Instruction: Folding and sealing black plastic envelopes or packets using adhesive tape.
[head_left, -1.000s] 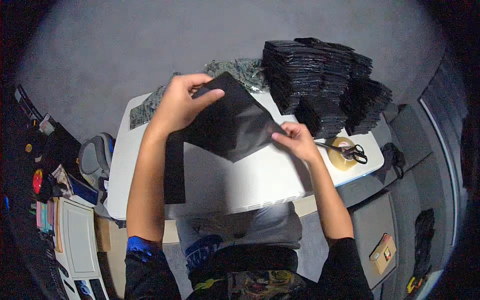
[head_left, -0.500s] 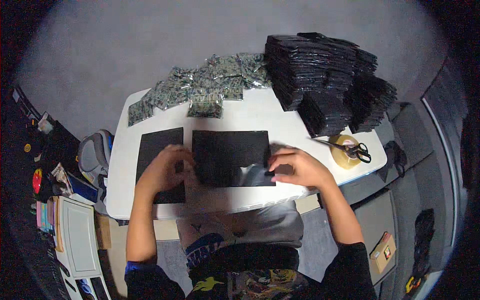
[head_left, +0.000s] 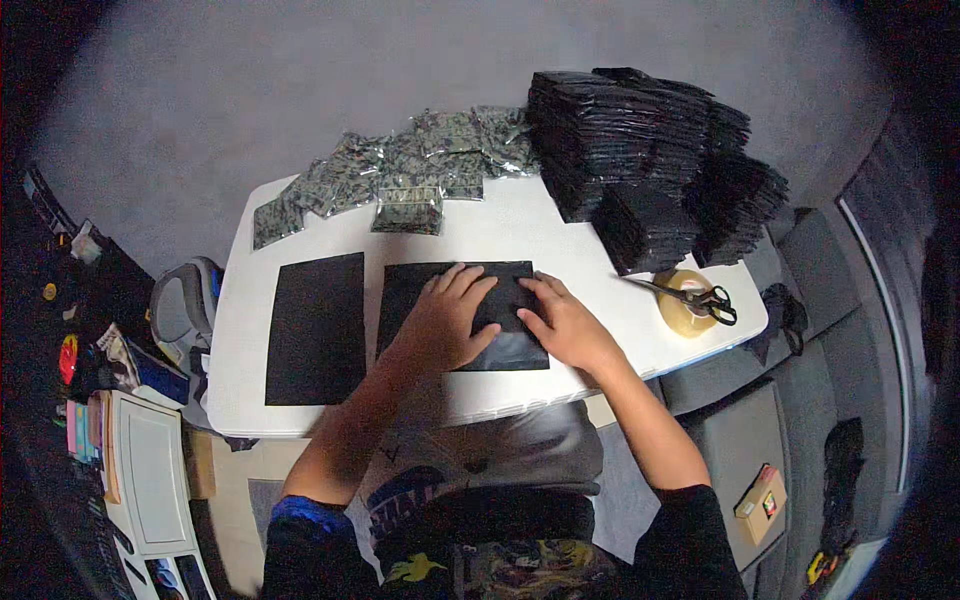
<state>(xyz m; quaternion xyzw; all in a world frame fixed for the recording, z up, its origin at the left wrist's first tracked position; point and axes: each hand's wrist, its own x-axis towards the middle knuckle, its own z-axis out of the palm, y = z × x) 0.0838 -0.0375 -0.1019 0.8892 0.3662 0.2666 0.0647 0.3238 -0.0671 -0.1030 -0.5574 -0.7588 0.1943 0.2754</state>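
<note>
A flat black plastic bag [head_left: 508, 345] lies lengthwise in the middle of the white table [head_left: 520, 230]. My left hand [head_left: 450, 318] rests on its centre, fingers stretched out and thumb apart. At the bag's right edge is my right hand [head_left: 570, 325], its thumb and fingers spread and touching the surface. Neither hand grips anything. To the left, a second flat black rectangle [head_left: 317, 330] lies upright on the table; whether it is a bag or a sheet, I cannot tell.
Clear-wrapped camouflage-patterned packets [head_left: 408, 210] line the table's far left edge. Tall piles of black plastic packages [head_left: 640, 150] stand at the far right. Black-handled scissors [head_left: 717, 304] lie on a roll of clear tape [head_left: 675, 315]. A grey sofa [head_left: 815, 340] flanks the right side.
My left hand has moved right, from the gap beside the left rectangle onto the middle bag. My right hand has shifted slightly inward and up, settling on that bag's right edge.
</note>
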